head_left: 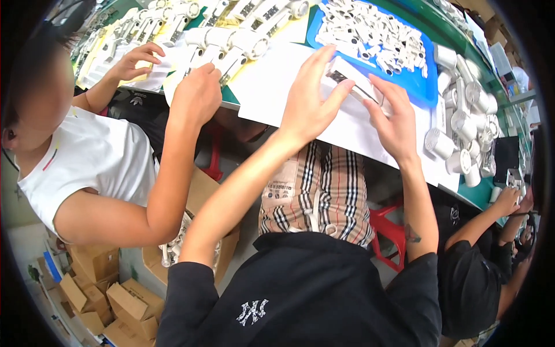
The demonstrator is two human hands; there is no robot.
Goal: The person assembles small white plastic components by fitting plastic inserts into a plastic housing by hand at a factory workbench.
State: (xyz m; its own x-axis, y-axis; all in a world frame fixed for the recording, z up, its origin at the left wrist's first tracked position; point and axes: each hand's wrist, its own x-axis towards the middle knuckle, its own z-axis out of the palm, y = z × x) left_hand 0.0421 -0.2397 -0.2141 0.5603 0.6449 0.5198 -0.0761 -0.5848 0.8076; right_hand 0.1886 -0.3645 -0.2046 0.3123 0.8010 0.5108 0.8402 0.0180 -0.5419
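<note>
A long white plastic piece (359, 85) with dark openings along its face is held between my hands above a white sheet on the table. My left hand (309, 98) grips its left end, thumb laid on the upper face and fingers behind it. At the other end, my right hand (396, 115) pinches it between thumb and fingers. Just beyond my hands lies a blue tray (430, 95) heaped with small white tubular parts (376, 34) that have dark ends. What the piece belongs to cannot be made out.
White cylindrical parts (462, 124) are piled right of the tray. White assemblies with round heads (222, 43) lie in rows at the far left. A co-worker's hand (199, 89) works close to my left; another person's hands (511, 199) are at far right. Red stools (388, 231) stand below.
</note>
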